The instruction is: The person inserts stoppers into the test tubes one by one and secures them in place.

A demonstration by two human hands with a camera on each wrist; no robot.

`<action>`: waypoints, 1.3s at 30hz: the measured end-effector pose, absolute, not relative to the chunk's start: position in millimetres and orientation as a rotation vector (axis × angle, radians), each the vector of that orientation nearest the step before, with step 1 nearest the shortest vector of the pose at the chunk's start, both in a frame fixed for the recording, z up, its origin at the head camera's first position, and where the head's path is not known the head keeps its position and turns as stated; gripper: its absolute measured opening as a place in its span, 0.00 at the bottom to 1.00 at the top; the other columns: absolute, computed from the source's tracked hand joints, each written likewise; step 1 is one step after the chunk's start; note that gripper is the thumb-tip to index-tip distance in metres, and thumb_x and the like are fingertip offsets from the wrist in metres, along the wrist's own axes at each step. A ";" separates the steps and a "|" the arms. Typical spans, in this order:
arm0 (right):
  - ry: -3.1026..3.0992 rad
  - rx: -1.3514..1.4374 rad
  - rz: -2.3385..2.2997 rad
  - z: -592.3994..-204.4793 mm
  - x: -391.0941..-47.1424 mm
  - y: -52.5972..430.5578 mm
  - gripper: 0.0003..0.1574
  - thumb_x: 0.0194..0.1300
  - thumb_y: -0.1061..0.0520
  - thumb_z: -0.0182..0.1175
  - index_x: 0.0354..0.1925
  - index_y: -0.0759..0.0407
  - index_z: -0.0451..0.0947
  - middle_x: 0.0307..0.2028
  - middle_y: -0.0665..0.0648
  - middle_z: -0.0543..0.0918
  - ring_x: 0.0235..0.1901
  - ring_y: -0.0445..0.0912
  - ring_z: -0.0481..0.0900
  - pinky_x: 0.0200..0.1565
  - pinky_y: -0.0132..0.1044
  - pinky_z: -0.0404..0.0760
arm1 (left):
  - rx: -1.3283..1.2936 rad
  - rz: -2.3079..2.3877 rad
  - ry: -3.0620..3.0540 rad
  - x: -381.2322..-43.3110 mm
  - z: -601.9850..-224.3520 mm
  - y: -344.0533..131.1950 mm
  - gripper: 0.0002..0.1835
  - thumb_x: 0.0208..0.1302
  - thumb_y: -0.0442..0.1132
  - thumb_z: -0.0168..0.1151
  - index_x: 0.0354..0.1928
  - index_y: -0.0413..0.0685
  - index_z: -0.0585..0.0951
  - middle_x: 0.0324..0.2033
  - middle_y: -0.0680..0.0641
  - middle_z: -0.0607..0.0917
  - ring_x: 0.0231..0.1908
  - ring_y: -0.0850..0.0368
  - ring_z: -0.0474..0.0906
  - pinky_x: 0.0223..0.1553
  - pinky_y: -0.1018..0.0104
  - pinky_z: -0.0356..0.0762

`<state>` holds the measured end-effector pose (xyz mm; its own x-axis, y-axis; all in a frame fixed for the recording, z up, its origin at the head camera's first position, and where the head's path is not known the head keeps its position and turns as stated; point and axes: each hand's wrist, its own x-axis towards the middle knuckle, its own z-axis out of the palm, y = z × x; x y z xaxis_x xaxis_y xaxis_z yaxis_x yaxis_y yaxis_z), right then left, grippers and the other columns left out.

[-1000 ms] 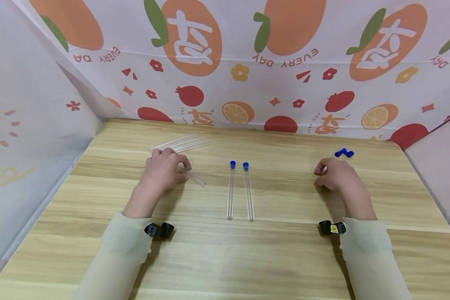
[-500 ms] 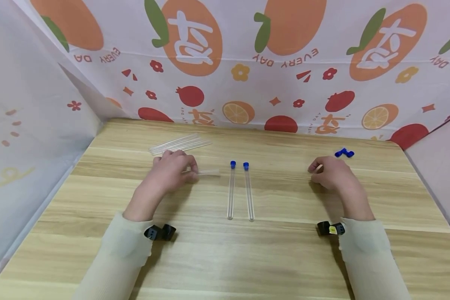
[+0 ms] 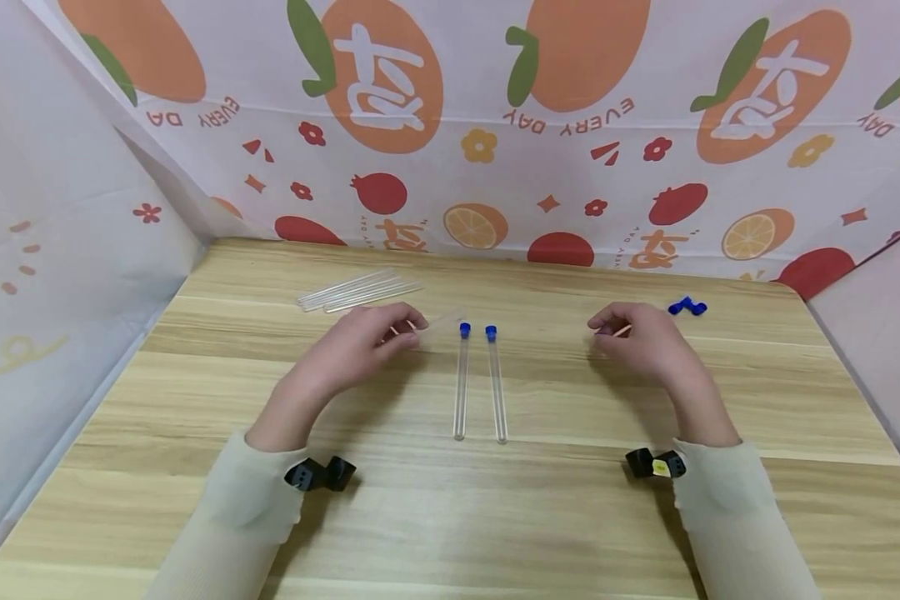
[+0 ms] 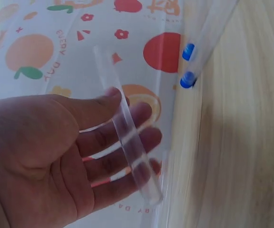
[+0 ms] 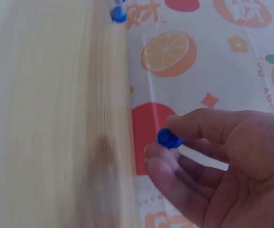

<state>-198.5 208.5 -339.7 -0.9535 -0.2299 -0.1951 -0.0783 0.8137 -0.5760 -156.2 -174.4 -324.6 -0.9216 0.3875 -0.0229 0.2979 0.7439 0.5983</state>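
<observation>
A clear test tube (image 4: 127, 128) is pinched between the thumb and fingers of my left hand (image 3: 367, 342); it slants up past the fingertips in the left wrist view. My right hand (image 3: 641, 337) pinches a small blue cap (image 5: 169, 138) between thumb and fingertips. Between the hands, two capped test tubes lie side by side on the table, a left one (image 3: 461, 392) and a right one (image 3: 498, 392), blue ends away from me. The hands are apart, one on either side of this pair.
Several clear tubes (image 3: 360, 289) lie in a loose bundle at the back left of the wooden table (image 3: 465, 525). A few blue caps (image 3: 687, 306) sit at the back right, behind my right hand. A fruit-printed cloth (image 3: 570, 183) hangs along the table's far edge.
My left hand has moved right with the test tube, whose free end has swung from pointing toward me to pointing up and away. My right hand has moved left, toward the middle.
</observation>
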 end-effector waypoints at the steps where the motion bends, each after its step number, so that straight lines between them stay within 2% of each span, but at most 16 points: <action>1: 2.746 -0.255 -0.880 -339.8 -197.8 206.7 0.13 0.69 0.55 0.62 0.50 0.56 0.83 0.44 0.58 0.83 0.43 0.53 0.78 0.44 0.43 0.80 | 0.563 0.945 2.782 -155.5 -324.4 -173.2 0.12 0.71 0.39 0.62 0.53 0.45 0.82 0.41 0.49 0.87 0.41 0.54 0.81 0.46 0.56 0.81; 6: 2.764 -0.345 -1.015 -338.8 -194.1 197.2 0.15 0.68 0.59 0.63 0.52 0.58 0.82 0.46 0.58 0.85 0.44 0.53 0.80 0.47 0.44 0.81 | 0.627 1.051 2.697 -152.5 -324.3 -166.6 0.14 0.71 0.39 0.61 0.55 0.44 0.82 0.40 0.49 0.87 0.38 0.55 0.82 0.42 0.59 0.83; 15: 2.753 -0.354 -1.187 -338.0 -188.7 184.4 0.18 0.67 0.52 0.67 0.53 0.56 0.81 0.43 0.55 0.85 0.40 0.49 0.79 0.38 0.32 0.81 | 0.630 1.206 2.529 -148.7 -325.5 -158.0 0.15 0.73 0.39 0.58 0.56 0.41 0.81 0.37 0.43 0.86 0.33 0.47 0.83 0.31 0.62 0.81; 22: 2.693 -0.378 -1.260 -337.7 -187.1 179.2 0.17 0.67 0.56 0.66 0.53 0.56 0.81 0.46 0.55 0.85 0.42 0.49 0.80 0.40 0.30 0.82 | 0.571 1.284 2.418 -147.4 -325.9 -155.1 0.15 0.73 0.37 0.58 0.56 0.38 0.80 0.36 0.39 0.86 0.34 0.43 0.83 0.33 0.61 0.81; 31: 2.613 -0.434 -1.304 -335.5 -184.0 169.0 0.14 0.67 0.55 0.67 0.50 0.53 0.83 0.46 0.53 0.86 0.43 0.48 0.81 0.43 0.31 0.83 | 0.567 1.371 2.245 -147.5 -326.5 -150.5 0.15 0.74 0.37 0.56 0.56 0.34 0.79 0.38 0.36 0.84 0.36 0.40 0.84 0.36 0.58 0.84; 39: 2.405 -0.464 -1.487 -334.0 -180.6 161.0 0.16 0.66 0.55 0.67 0.51 0.58 0.82 0.46 0.57 0.85 0.41 0.54 0.82 0.41 0.35 0.86 | 0.536 1.441 2.064 -146.6 -329.6 -142.8 0.15 0.75 0.36 0.55 0.57 0.34 0.77 0.41 0.34 0.85 0.39 0.34 0.82 0.35 0.58 0.85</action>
<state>-180.6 161.0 -334.0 -0.9106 -0.4082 -0.0645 -0.1247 0.4202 -0.8988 -146.6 -142.8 -329.6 -0.7632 0.6090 -0.2158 0.0071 0.3420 0.9397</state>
